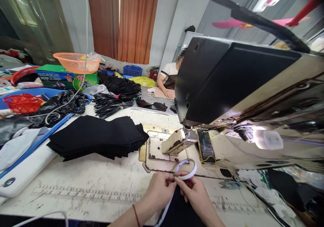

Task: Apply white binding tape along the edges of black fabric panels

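Note:
Near the front edge of the table, my left hand [160, 188] is closed, thumb and fingertips pinched at the narrow white tape. My right hand [196, 191] meets it there, its fingers closed on the roll of white tape [194, 170]. From the fingertips a white tape strip [167, 207] runs down toward me, along the left edge of a black fabric piece [182, 210]. Part of that fabric hangs below the picture's bottom edge, and my hands cover its top. Just beyond the roll stands the small raised arm [174, 146] of a sewing machine.
The dark sewing machine head [207, 81] overhangs the right side. Stacked black fabric pieces [98, 137] lie at left, beside a blue tray [58, 127]. A ruler scale [88, 195] crosses the table front. Thread snips [230, 184] lie at right. A co-worker [168, 78] sits behind.

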